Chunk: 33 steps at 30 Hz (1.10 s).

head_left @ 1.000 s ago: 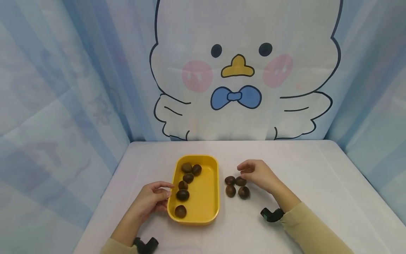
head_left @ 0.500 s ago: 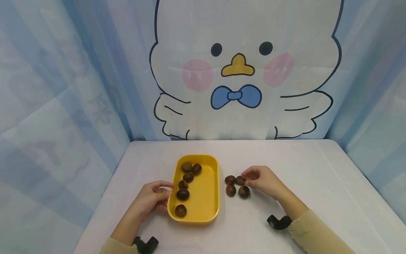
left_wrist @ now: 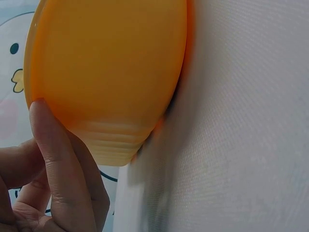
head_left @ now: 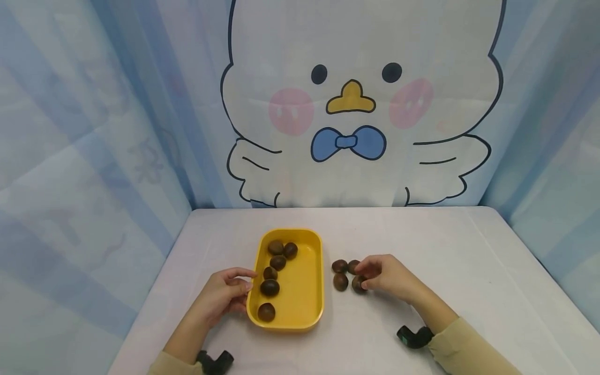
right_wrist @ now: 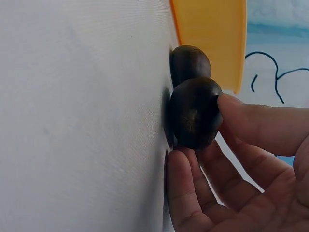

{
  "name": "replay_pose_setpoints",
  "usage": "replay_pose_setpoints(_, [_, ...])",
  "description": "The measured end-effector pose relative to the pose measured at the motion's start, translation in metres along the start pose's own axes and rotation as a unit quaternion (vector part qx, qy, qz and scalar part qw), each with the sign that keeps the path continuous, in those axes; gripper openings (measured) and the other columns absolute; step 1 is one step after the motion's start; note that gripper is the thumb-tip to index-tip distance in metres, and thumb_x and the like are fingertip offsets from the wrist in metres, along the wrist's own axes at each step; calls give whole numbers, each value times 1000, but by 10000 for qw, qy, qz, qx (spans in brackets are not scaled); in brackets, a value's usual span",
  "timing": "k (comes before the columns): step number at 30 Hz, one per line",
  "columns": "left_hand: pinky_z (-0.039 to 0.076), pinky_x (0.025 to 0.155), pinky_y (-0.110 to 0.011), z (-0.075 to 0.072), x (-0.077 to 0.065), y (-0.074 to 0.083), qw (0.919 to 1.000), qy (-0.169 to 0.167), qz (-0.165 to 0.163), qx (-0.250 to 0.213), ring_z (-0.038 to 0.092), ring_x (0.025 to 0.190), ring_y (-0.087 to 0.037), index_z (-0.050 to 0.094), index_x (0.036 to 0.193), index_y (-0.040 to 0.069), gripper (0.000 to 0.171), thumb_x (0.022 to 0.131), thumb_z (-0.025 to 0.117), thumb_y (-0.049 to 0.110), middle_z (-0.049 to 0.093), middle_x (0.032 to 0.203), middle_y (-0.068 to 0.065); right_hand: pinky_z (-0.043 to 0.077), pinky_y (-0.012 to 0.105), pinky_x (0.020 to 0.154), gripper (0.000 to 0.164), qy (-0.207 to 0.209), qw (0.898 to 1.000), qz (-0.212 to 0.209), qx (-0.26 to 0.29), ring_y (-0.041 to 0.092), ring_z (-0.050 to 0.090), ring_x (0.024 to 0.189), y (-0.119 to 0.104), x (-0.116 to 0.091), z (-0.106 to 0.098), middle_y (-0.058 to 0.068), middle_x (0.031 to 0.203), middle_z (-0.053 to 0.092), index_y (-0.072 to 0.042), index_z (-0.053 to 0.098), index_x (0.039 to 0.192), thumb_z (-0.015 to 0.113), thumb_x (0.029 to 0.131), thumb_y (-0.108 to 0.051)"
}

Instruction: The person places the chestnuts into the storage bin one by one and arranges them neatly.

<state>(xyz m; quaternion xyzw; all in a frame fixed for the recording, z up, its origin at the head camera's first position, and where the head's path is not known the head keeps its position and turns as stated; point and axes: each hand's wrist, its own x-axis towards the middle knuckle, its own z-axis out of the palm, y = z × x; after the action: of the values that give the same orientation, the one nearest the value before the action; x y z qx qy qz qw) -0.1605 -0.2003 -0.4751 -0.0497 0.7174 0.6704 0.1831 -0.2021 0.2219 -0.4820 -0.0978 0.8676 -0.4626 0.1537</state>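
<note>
My left hand [head_left: 226,295] is at the left side of a yellow tray [head_left: 302,281], one fingertip touching its outer wall near the rim, as the left wrist view also shows. Several brown chestnuts [head_left: 270,287] lie in the tray, mostly along its left side. To the tray's right, a small cluster of chestnuts [head_left: 340,282] rests on the table. My right hand [head_left: 391,278] reaches into this cluster from the right, its thumb tip against the near right chestnut [right_wrist: 195,113] and its forefinger beside the far right one [head_left: 353,266]. In the right wrist view the other fingers curve loosely behind that near chestnut.
The table [head_left: 445,250] has a pale cloth and is enclosed by blue and white curtains [head_left: 79,156] with a printed cartoon bird. Black wrist cameras [head_left: 414,337] sit on both wrists, close over the cloth.
My right hand has come down and toward the near side, from above the far right chestnut to the near right one. My left hand and the tray have stayed in place.
</note>
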Motion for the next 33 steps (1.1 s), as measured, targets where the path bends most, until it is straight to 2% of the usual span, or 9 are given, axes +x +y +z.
replay_pose_setpoints(6, [65, 60, -29, 0, 1, 0, 9999, 105, -69, 48, 68, 66, -14, 64, 139, -4, 39, 102, 69, 5, 77, 92, -5, 56, 31, 81, 32, -199, 9997, -55, -148, 19, 66, 94, 0, -1, 2, 4, 104, 77, -7, 78, 111, 86, 81, -1])
replay_pose_setpoints(12, [64, 60, -29, 0, 0, 2, 9997, 203, -141, 70, 68, 66, -15, 66, 138, -2, 38, 101, 70, 5, 77, 92, -6, 55, 29, 75, 29, -373, 9984, -187, -387, 19, 64, 91, -1, -3, 2, 4, 101, 74, -10, 77, 110, 87, 83, -6])
replay_pose_setpoints(18, [65, 60, -28, 0, 0, 2, 9999, 129, -72, 40, 69, 66, -14, 64, 139, -4, 39, 101, 69, 5, 77, 92, -6, 57, 29, 77, 26, -269, 9983, -167, -489, 17, 67, 93, -3, -3, 2, 3, 107, 75, -13, 77, 105, 88, 83, -6])
replay_pose_setpoints(27, [65, 60, -29, -1, 1, 2, 9999, 128, -86, 14, 69, 66, -14, 65, 138, -3, 38, 101, 69, 4, 77, 92, -6, 57, 30, 78, 25, -135, 9977, -183, -645, 17, 67, 91, -6, 1, -1, 1, 102, 75, -16, 77, 101, 89, 81, -6])
replay_pose_setpoints(33, [64, 60, -28, -1, 2, 2, 9998, 150, -132, -9, 69, 65, -14, 66, 137, -2, 37, 101, 69, 4, 77, 93, -7, 58, 33, 83, 23, -64, 9984, -123, -543, 19, 68, 98, -12, 5, -5, 1, 107, 76, -16, 77, 102, 88, 84, -7])
